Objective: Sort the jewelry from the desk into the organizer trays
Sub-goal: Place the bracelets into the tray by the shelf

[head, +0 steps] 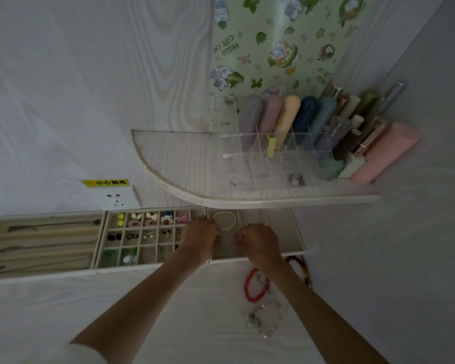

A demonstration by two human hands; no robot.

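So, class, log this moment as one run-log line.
step: sorting bracelets | left hand: over right tray, fingers curled | right hand: same | pearl bracelet: in tray | red bracelet: on desk

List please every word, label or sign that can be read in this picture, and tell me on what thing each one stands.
"小心触电": black characters on the yellow sticker just above the wall socket.
"HELLO CUTE": printed upside down on the green cartoon wallpaper; the word after it is cut off, and the repeat further right is too blurred to read.
No other readable text shows, on the trays or the jewelry.
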